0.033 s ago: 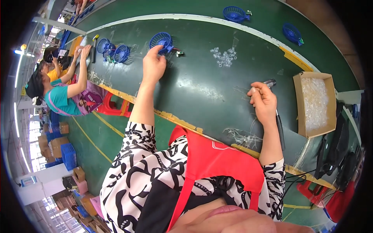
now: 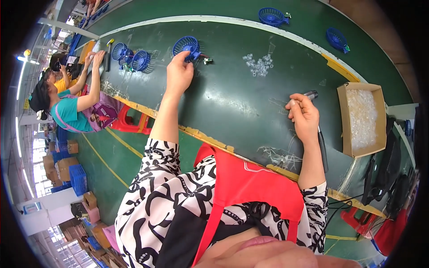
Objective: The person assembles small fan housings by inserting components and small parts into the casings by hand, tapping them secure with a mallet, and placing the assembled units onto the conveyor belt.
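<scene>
My left hand (image 2: pixel 179 75) is closed on the edge of a round blue slatted fan housing (image 2: pixel 186 44), which rests on the dark green table. From its right side a small green circuit board (image 2: pixel 207 60) sticks out on short wires. My right hand (image 2: pixel 304 117) hovers over the table with thumb and fingers pinched together; whatever they hold is too small to make out. Partly hidden beneath that hand and wrist lies a hammer (image 2: pixel 322 149) with a black handle. Several small clear plastic pieces (image 2: pixel 259 65) lie in a loose pile between the hands.
An open cardboard box (image 2: pixel 363 119) of clear plastic pieces stands at the right. More blue housings (image 2: pixel 140 60) sit at the left, and others (image 2: pixel 271 17) beyond the white strip. A co-worker (image 2: pixel 73 107) sits at the far left, near another hammer (image 2: pixel 108 53).
My left hand has shifted very slightly to the right, still on the blue fan housing. The right hand is almost unmoved.
</scene>
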Action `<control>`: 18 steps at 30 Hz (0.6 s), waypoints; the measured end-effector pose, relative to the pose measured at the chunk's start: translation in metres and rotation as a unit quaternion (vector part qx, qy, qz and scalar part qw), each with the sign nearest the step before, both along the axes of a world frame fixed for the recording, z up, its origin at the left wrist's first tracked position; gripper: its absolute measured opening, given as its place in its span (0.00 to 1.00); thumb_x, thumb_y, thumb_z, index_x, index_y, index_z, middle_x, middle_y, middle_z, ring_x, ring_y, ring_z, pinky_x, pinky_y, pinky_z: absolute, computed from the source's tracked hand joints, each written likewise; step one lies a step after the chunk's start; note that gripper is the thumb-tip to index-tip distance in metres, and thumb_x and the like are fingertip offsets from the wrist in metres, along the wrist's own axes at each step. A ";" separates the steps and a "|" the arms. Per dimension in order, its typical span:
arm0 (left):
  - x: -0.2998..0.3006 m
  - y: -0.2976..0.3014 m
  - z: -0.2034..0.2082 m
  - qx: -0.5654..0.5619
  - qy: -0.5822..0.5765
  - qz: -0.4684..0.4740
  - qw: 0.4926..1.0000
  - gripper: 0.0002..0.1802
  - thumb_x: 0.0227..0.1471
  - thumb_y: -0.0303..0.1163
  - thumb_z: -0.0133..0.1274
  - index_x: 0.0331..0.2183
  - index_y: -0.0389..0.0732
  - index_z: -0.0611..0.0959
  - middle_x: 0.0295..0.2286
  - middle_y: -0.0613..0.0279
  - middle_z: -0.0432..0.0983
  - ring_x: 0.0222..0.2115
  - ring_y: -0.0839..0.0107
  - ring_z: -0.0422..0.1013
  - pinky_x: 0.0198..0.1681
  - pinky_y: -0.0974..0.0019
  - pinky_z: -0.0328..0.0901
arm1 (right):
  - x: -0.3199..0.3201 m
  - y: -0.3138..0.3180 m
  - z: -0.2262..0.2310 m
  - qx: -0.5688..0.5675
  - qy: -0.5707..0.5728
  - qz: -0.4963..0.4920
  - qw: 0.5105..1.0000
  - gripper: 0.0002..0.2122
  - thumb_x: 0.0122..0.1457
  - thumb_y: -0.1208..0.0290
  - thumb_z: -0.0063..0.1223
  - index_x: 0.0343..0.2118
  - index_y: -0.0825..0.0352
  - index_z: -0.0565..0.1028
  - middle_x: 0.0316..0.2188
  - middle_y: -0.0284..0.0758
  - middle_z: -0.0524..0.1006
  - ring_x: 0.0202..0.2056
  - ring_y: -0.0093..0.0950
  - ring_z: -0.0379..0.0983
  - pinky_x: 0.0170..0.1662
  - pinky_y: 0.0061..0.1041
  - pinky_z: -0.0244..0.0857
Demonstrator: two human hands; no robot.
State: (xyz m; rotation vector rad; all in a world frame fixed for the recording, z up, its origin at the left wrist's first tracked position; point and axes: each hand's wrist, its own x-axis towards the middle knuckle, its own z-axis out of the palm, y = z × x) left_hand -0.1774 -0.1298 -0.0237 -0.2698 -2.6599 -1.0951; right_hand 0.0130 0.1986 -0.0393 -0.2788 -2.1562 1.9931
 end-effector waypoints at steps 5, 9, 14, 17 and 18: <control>0.007 0.008 -0.003 -0.002 0.054 -0.002 0.999 0.21 0.41 0.25 0.63 0.41 0.32 0.80 0.29 0.52 0.77 0.25 0.64 0.76 0.33 0.64 0.70 | -0.002 -0.002 -0.001 -0.012 0.007 -0.004 1.000 0.07 0.62 0.76 0.48 0.41 0.71 0.74 0.26 0.30 0.76 0.22 0.13 0.67 0.24 0.14 0.60; 0.049 0.044 0.020 0.018 0.166 -0.127 0.978 0.17 0.42 0.22 0.63 0.38 0.33 0.80 0.34 0.52 0.76 0.26 0.64 0.76 0.31 0.66 0.72 | -0.001 0.000 -0.004 -0.024 0.009 -0.011 1.000 0.07 0.62 0.75 0.48 0.40 0.70 0.74 0.26 0.30 0.76 0.22 0.13 0.67 0.24 0.14 0.60; 0.109 0.088 0.038 0.050 0.196 -0.250 0.947 0.18 0.42 0.20 0.63 0.38 0.35 0.79 0.36 0.53 0.75 0.29 0.64 0.75 0.31 0.67 0.71 | -0.003 0.001 0.000 -0.018 -0.002 -0.011 1.000 0.07 0.62 0.74 0.48 0.41 0.70 0.73 0.27 0.30 0.77 0.23 0.13 0.67 0.25 0.14 0.61; 0.130 0.104 0.035 0.084 0.192 -0.300 0.931 0.17 0.41 0.18 0.63 0.37 0.35 0.79 0.36 0.54 0.75 0.27 0.68 0.74 0.28 0.69 0.70 | 0.009 -0.007 0.014 -0.051 -0.035 0.018 0.998 0.10 0.62 0.72 0.49 0.43 0.70 0.74 0.31 0.33 0.79 0.30 0.16 0.70 0.33 0.16 0.64; 0.136 0.108 0.033 0.089 0.177 -0.309 0.930 0.17 0.42 0.18 0.63 0.37 0.35 0.79 0.36 0.54 0.75 0.27 0.68 0.74 0.28 0.69 0.70 | 0.016 -0.014 0.020 -0.064 -0.040 0.027 0.997 0.11 0.62 0.71 0.50 0.44 0.71 0.74 0.33 0.33 0.79 0.33 0.18 0.71 0.36 0.16 0.65</control>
